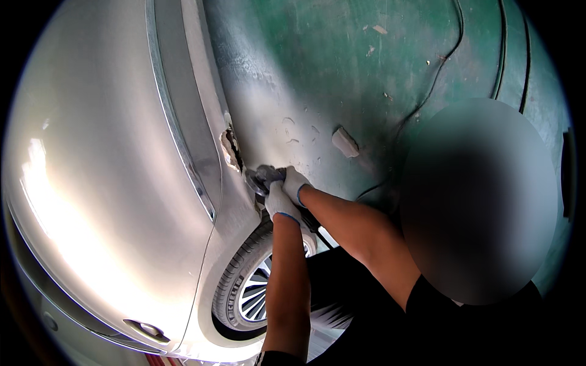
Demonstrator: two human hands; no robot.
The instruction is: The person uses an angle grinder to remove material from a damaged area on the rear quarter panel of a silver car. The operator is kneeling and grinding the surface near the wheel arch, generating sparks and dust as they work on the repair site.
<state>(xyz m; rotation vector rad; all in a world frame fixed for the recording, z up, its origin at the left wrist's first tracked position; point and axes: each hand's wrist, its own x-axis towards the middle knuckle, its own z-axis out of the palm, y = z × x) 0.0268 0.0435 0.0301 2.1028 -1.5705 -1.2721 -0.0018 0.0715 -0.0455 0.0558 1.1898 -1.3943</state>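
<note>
Both my hands wear pale gloves with blue cuffs and are closed round a dark power tool (pixel 266 177) that looks like an angle grinder. My left hand (pixel 281 201) grips it nearest the wheel; my right hand (pixel 296 185) is just beyond, on the floor side. The tool's round head is at the lower edge of a silver car (pixel 116 152), ahead of the wheel arch. Whether its disc touches the metal I cannot tell. Right beside it, a jagged hole (pixel 231 151) with crumbled, flaking edges breaks the car's sill.
A tyre with a spoked rim (pixel 244 287) sits beside my left forearm. On the worn green floor (pixel 342 55) lie a tan chunk (pixel 346 142), small scraps and a dark cable (pixel 441 70). A blurred oval (pixel 479 201) hides the right side.
</note>
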